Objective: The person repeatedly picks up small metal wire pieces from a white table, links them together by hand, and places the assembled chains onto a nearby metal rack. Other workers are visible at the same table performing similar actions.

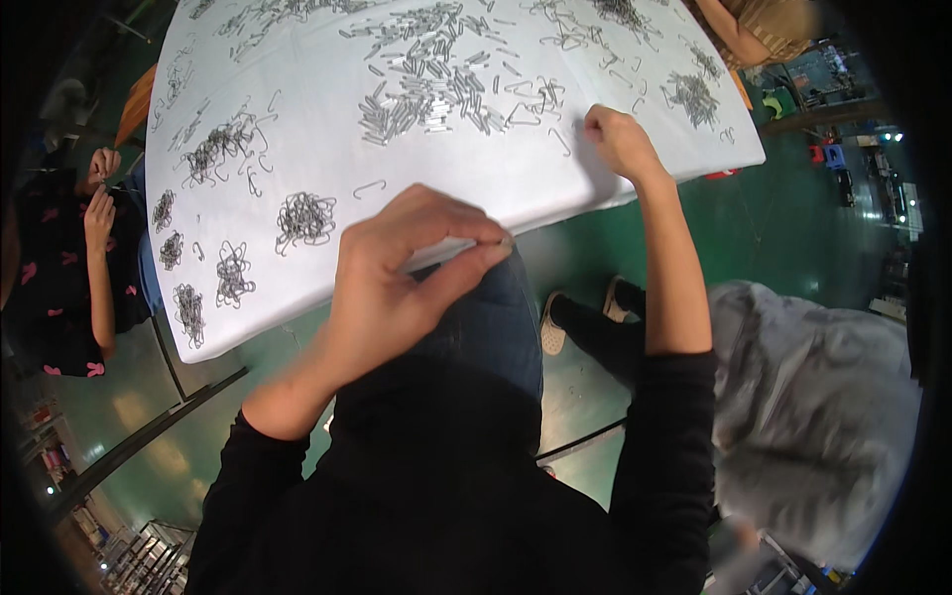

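Left hand [397, 278] pinches a thin metal piece [466, 256]; right hand [617, 139] sits fisted on the table [297, 159]. I judge it light, stiff, best gripped mid-length.

There is one view only, from a wide fisheye camera worn on the person's head. It looks steeply down and a little forward, over the person's black sleeves and lap. The raised left hand [397, 273] is very near the lens and looks large; the right hand [617, 139] is farther, on the white cloth-covered table [297, 119]. The table's straight edges bend toward the rim, and the corners of the picture are dark.
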Motion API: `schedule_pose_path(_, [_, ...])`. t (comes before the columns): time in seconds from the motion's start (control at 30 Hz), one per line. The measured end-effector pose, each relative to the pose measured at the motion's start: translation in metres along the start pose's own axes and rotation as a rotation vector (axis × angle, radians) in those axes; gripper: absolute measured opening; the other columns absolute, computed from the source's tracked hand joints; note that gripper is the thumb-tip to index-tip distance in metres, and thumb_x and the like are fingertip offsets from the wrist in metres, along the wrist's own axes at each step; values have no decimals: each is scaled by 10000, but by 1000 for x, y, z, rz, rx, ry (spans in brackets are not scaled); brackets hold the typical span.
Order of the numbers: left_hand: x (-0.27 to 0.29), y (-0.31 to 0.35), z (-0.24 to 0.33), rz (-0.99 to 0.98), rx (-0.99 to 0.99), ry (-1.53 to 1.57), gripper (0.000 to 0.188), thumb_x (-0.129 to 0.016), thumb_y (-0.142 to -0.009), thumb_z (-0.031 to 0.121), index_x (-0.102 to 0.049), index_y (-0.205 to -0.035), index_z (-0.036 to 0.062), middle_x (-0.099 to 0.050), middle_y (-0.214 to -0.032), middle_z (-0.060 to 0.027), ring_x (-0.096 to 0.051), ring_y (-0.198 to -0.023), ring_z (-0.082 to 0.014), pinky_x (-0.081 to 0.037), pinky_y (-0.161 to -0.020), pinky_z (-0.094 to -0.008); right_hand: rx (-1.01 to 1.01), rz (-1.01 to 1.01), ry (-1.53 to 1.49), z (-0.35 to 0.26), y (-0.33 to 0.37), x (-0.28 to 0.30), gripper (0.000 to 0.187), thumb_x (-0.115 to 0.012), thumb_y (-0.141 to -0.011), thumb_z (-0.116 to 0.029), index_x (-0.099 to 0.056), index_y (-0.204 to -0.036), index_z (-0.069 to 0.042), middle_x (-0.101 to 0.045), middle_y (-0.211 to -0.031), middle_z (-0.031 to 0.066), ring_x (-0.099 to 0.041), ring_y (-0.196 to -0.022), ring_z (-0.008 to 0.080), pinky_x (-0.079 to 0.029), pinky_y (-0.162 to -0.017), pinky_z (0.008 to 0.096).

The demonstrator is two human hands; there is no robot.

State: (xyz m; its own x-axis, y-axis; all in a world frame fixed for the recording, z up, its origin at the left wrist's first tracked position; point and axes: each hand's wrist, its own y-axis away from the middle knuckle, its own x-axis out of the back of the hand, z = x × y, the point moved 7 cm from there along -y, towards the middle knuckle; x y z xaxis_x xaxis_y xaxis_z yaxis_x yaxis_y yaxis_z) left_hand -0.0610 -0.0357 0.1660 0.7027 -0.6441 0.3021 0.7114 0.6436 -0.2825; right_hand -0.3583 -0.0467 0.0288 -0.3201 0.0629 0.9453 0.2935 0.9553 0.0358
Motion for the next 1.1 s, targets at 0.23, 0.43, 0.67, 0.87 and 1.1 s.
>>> schedule_pose_path(0.23, [-7,5,-10,5,65,29,105,-695,-808,-12,-705,-908,20,-688,-877,-66,-621,-847,-134,-474,-774,-262,-220,317,-1339,-92,117,31,118,-653,-873,-47,-624,-941,44,-660,-807,98,-610,-657,129,-476,-595,244])
schedule_pose_path(0.43, [-4,13,-6,59,4,22,113,-700,-780,-1,-702,-890,26,-697,-856,-79,-645,-817,-200,-511,-735,-302,-90,329,-1750,-165,165,49,81,-649,-868,3,-631,-943,30,-646,-934,93,-572,-696,102,-417,-556,200])
schedule_pose_path(0.67, [2,16,2,102,-62,-87,109,-715,-773,44,-710,-878,72,-694,-834,-54,-641,-802,-223,-511,-735,-332,-142,421,-1614,-171,166,45,73,-666,-838,33,-625,-892,5,-537,-1019,48,-500,-909,106,-412,-806,235])
schedule_pose_path(0.87, [3,17,-13,81,-107,-72,108,-716,-795,74,-708,-902,64,-698,-855,-66,-638,-822,-215,-502,-742,-330,59,741,-1317,-184,172,57,90,-670,-829,22,-608,-891,2,-502,-1056,73,-498,-930,140,-432,-826,274])
schedule_pose_path(1.1, [23,-60,-153,153,15,-445,103,-701,-807,135,-698,-875,58,-659,-861,-75,-609,-816,-246,-492,-724,-360,40,717,-1254,-183,178,59,160,-719,-772,23,-616,-887,-18,-492,-1033,81,-502,-924,167,-442,-812,278])
